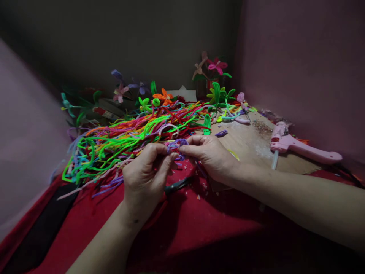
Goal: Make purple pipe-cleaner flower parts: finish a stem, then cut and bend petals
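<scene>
Purple fuzzy stem (180, 142) is bunched between the left hand (145, 173) and right hand (212, 155), each pinching it by thumb and fingertips, above the red-covered table (208, 224); probably light, soft and bendable, best held near its ends

Deep red cloth (205, 224) runs right across the work surface, and over on the left a great tangled heap of pipe cleaners (137, 137) sprawls across it, neon green blazing through the pinks, oranges and purples! To the right a cardboard sheet (246, 140) lies flat, a pink hot-glue gun (285, 143) at its right side. Front left, a black strip (40, 228); in the middle, a dark tool (179, 185), partly hidden, beside tiny pale scraps (199, 197).
</scene>
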Tool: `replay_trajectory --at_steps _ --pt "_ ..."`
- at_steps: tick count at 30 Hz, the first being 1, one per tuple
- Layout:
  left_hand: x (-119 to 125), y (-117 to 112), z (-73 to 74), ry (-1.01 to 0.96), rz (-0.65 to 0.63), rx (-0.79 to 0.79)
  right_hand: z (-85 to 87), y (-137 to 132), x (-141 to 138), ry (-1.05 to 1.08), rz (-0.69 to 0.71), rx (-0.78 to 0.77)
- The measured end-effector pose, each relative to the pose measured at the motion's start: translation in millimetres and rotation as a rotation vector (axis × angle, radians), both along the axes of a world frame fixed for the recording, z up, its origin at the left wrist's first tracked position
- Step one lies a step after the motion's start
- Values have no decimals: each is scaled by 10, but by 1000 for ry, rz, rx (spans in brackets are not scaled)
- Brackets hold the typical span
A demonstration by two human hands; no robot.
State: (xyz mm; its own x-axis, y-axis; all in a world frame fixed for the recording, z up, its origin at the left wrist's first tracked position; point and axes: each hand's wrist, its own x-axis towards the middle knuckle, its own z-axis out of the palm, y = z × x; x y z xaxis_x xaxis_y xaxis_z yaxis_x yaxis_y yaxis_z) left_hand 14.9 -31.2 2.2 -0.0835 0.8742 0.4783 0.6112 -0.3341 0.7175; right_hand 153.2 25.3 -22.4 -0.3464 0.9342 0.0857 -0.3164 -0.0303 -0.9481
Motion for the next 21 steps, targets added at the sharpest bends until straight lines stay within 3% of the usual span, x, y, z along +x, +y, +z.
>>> replay_trajectory --at_steps 7,14,21 --pt "23 41 -44 151 -74 -62 -29 15 -5 39 27 -38" --pt "5 88 80 -199 -258 -448 7 23 2 66 39 -108" --pt "0 97 80 -295 -206 -432 -1 18 2 55 47 -99"
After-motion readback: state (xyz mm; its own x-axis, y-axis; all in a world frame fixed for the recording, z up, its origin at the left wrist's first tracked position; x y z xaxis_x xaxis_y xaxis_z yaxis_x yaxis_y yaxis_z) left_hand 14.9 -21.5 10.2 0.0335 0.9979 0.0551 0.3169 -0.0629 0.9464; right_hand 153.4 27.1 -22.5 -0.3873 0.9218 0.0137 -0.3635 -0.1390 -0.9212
